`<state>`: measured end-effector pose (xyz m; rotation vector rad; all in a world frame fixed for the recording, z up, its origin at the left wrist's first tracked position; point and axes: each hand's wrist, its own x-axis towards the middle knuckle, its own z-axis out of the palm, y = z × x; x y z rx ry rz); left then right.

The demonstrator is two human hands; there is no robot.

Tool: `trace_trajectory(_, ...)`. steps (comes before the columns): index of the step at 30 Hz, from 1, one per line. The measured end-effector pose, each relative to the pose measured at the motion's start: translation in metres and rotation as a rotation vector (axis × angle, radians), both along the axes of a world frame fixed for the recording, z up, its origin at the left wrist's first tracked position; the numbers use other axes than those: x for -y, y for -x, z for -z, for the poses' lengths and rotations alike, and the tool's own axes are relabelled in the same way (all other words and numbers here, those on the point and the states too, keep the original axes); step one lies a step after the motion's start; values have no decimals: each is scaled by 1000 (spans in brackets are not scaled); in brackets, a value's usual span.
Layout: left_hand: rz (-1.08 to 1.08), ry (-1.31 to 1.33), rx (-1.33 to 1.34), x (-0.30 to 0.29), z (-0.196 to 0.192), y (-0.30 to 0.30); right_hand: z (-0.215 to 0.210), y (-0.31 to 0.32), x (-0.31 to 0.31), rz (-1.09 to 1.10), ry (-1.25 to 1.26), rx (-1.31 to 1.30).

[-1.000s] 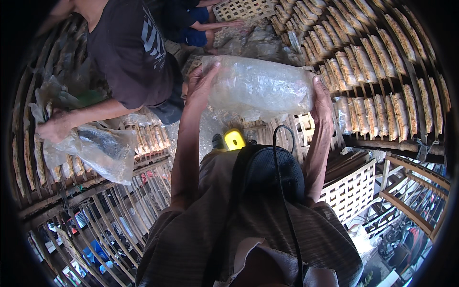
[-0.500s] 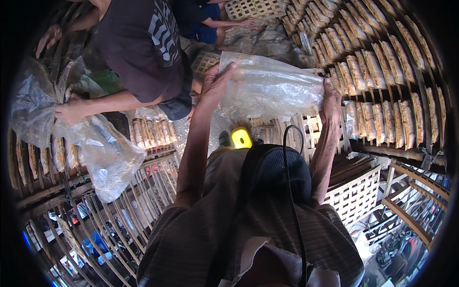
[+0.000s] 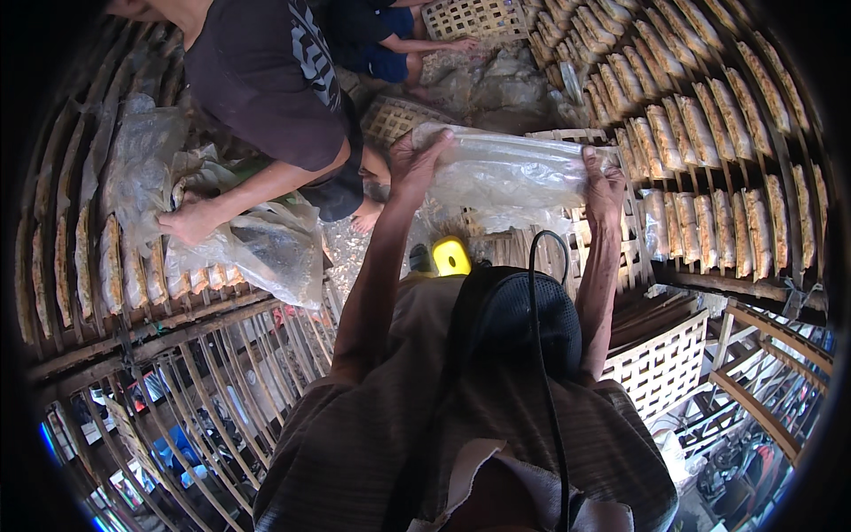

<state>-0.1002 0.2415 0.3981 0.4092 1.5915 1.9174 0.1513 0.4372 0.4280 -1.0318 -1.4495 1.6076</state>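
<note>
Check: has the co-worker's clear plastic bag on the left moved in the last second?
Cannot tell. The co-worker's clear plastic bag lies lower-right in view, but the bamboo rack shifted with it, so the camera moved.

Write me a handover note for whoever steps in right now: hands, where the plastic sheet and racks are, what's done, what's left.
Left hand: raised, fingers gripping the left edge of the clear plastic sheet.
Right hand: gripping the sheet's right edge; sheet stretched between both hands above the slatted rack.
A co-worker's hand presses another plastic sheet onto the left rack's pale flat pieces.
Done: sheet lifted and spread.
Left: sheet is not yet laid down; rows of pieces on the right rack lie uncovered.
</note>
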Motion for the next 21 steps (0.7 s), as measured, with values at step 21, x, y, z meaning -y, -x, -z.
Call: trace_trajectory(21,316,-31,-76,17,-29,-4,8,-1,0,59,24,-23)
